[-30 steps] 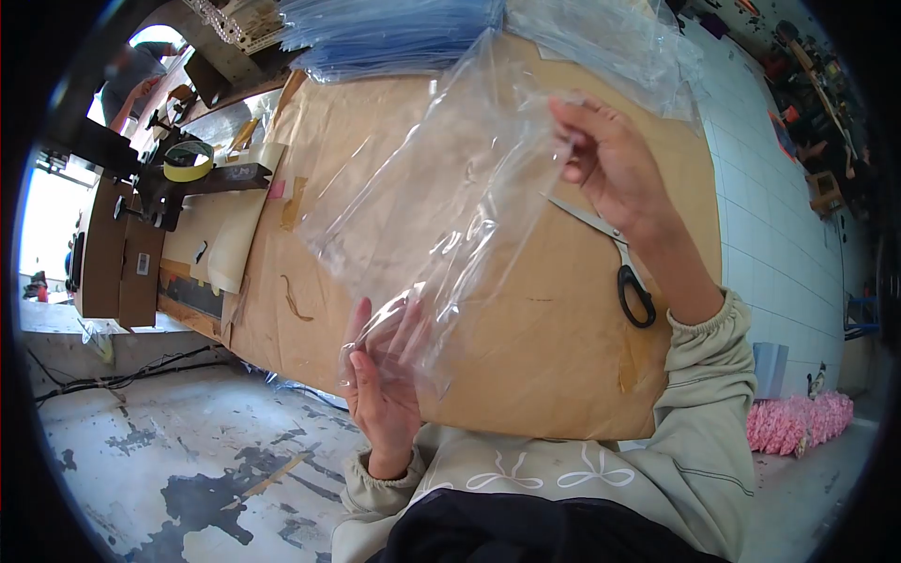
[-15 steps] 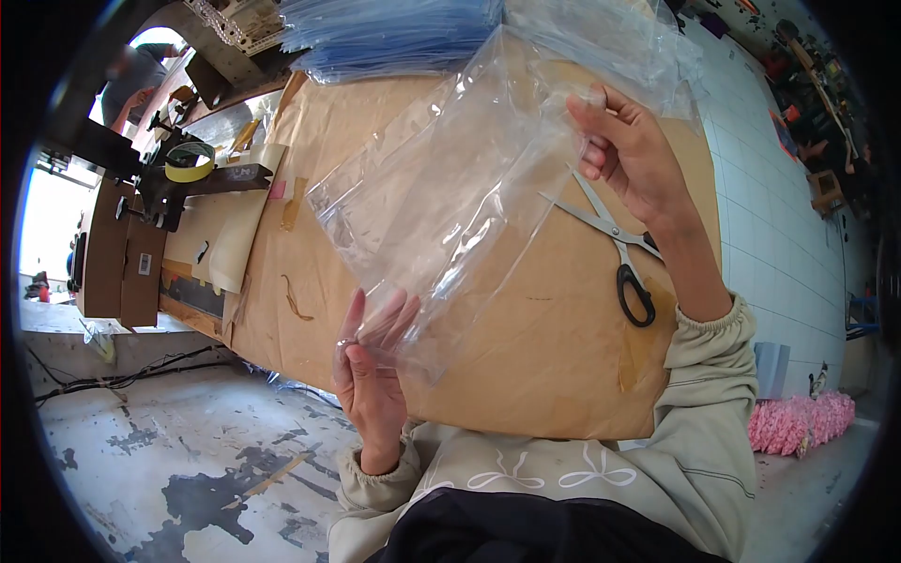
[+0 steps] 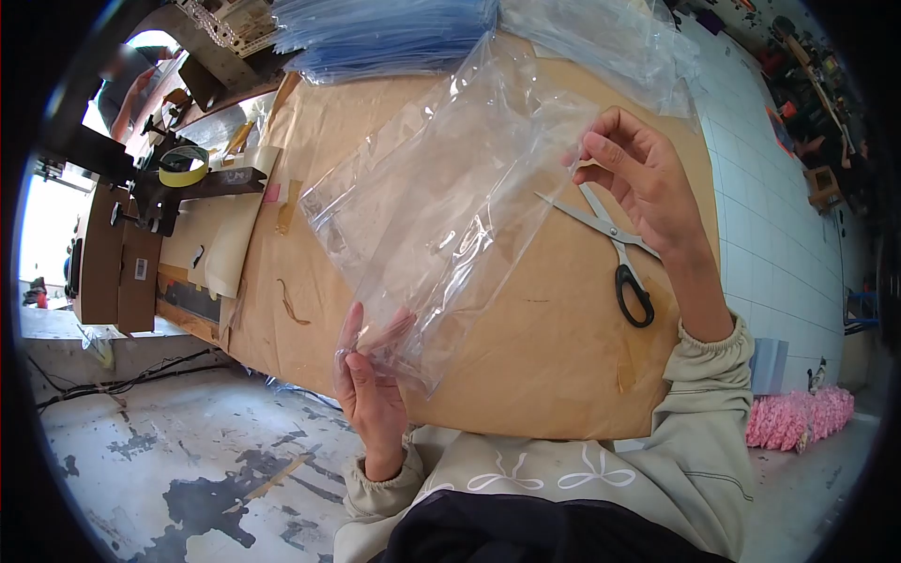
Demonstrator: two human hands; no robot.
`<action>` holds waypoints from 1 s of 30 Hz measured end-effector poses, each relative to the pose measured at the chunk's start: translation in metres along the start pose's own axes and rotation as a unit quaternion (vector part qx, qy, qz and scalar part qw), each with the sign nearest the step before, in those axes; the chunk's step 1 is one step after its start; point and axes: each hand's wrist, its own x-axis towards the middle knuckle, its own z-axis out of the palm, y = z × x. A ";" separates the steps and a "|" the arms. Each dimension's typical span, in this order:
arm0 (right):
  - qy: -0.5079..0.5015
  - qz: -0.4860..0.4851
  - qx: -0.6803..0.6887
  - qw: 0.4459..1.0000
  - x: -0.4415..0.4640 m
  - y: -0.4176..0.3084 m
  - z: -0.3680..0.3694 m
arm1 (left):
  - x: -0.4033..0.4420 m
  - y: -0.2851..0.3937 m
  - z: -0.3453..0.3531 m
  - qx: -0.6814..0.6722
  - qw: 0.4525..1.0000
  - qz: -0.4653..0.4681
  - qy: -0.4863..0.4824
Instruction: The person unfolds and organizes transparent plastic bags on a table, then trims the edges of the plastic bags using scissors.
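Note:
A clear plastic bag (image 3: pixel 441 197) is stretched between my two hands above a table covered in brown paper (image 3: pixel 544 366). My left hand (image 3: pixel 375 380) grips its lower left end, thumb in front and fingers showing through the film. At the bag's right edge, my right hand (image 3: pixel 633 174) pinches the plastic between thumb and fingertips. Beneath that hand lies a pair of scissors (image 3: pixel 615 235) with black handles, blades spread apart. The bag's far end reaches toward a stack of bluish plastic sheets or bags (image 3: pixel 385 38).
More clear plastic (image 3: pixel 601 47) lies at the back right. On the left stand a dark clamp-like fixture with a yellow tape roll (image 3: pixel 183 174) and a cardboard box (image 3: pixel 136 272). A pink fluffy bundle (image 3: pixel 798 419) sits at lower right. Another person (image 3: pixel 131 89) is at far left.
My right hand has moved slightly down and to the right, still pinching the bag's edge. The left hand stays nearly in place, and the bag has shifted a little with it.

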 end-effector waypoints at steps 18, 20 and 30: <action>0.050 0.165 0.056 0.984 -0.056 0.017 0.054 | 0.006 -0.008 0.044 0.077 0.993 -0.005 -0.089; 0.068 0.161 0.032 0.984 -0.057 0.016 0.052 | 0.006 -0.013 0.042 0.082 0.993 0.005 -0.089; 0.081 0.183 0.039 0.979 -0.067 0.019 0.046 | 0.007 -0.006 0.047 0.040 0.995 -0.019 -0.091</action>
